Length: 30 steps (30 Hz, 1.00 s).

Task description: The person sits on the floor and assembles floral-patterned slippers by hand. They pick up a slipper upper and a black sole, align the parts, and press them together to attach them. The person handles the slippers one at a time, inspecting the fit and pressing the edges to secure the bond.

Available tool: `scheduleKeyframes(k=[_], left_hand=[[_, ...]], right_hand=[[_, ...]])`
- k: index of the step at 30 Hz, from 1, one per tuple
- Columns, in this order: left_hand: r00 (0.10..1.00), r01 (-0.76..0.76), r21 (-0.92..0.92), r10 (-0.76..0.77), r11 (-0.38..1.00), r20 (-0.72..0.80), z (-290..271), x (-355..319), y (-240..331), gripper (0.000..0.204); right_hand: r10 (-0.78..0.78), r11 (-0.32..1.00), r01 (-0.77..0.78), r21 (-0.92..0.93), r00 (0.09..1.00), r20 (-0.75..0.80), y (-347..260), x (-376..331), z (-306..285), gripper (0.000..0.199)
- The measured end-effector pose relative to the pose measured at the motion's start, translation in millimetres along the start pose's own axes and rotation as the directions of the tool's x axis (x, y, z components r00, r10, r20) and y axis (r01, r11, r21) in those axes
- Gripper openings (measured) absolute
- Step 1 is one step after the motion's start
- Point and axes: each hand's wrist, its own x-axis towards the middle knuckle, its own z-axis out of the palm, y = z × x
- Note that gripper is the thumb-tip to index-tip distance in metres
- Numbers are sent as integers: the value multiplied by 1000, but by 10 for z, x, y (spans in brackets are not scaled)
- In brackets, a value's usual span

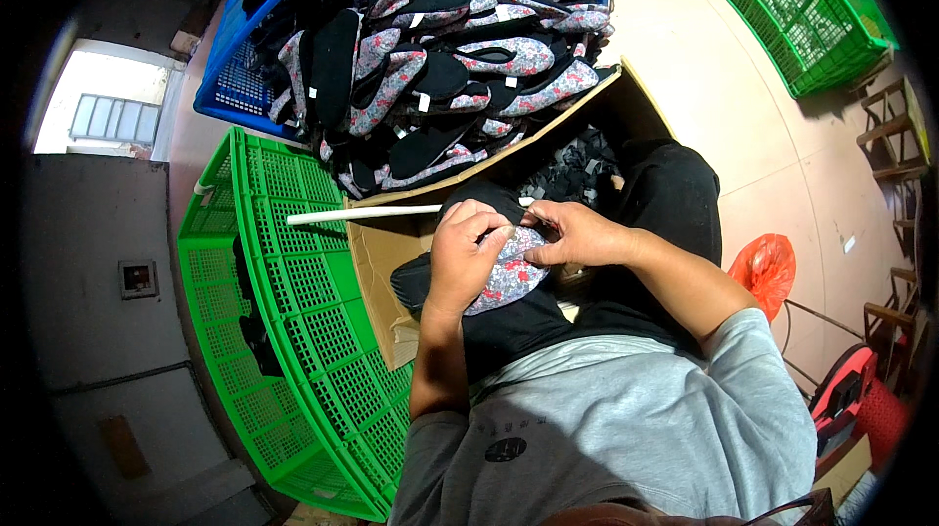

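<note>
A floral cloth slipper (512, 276), grey with pink and red spots, lies over my lap between my two hands. My left hand (468, 254) is closed on its left edge, thumb and fingers pinched together near the top. From the other side my right hand (584, 234) grips the slipper, its thumb on the floral cloth and its fingers bent at the upper edge. Something small and dark shows by the right fingertips, too small to make out. A white rod (362, 215) sticks out leftward from beside my left hand.
A cardboard box (380, 276) with dark scraps (577, 169) stands against my legs. Beyond it, a blue crate (235, 71) is heaped with floral and black slippers (440, 76). Green crates (293, 311) flank me at left; another green crate (782, 12) and a red bag (765, 272) are right.
</note>
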Motion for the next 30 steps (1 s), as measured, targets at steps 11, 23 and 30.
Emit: scheduleKeyframes(k=[11, 23, 30], left_hand=[[949, 126, -197, -176, 972, -261, 175, 18, -10, 4], [947, 84, -82, -105, 993, -303, 213, 19, -10, 5], [948, 87, -131, -122, 988, -293, 218, 13, -32, 5]], right_hand=[[-13, 1000, 13, -14, 999, 50, -13, -11, -30, 51], [154, 988, -155, 17, 988, 13, -42, -19, -126, 53], [22, 1000, -22, 4, 1000, -13, 123, 37, -95, 36]])
